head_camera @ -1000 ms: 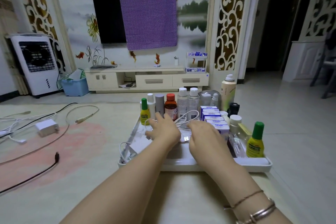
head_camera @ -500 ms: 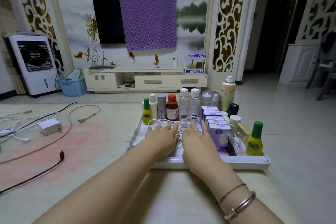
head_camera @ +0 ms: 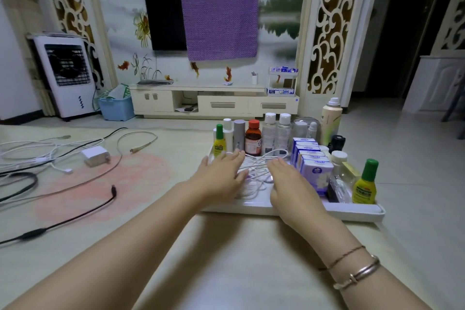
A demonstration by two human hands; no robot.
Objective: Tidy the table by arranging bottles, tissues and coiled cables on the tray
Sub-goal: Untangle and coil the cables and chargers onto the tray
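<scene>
Our left hand (head_camera: pixel 221 171) and right hand (head_camera: pixel 289 181) lie flat, fingers straight, on the coiled white cable (head_camera: pixel 256 168) in the tray (head_camera: pixel 352 210). The loose cables (head_camera: pixel 45 153) still to coil lie far left on the bench, nearer our left hand.

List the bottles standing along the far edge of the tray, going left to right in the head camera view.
Yellow bottle with green cap → white bottle → grey bottle → brown bottle with red cap → two clear bottles with white caps → tall cream spray bottle.
</scene>
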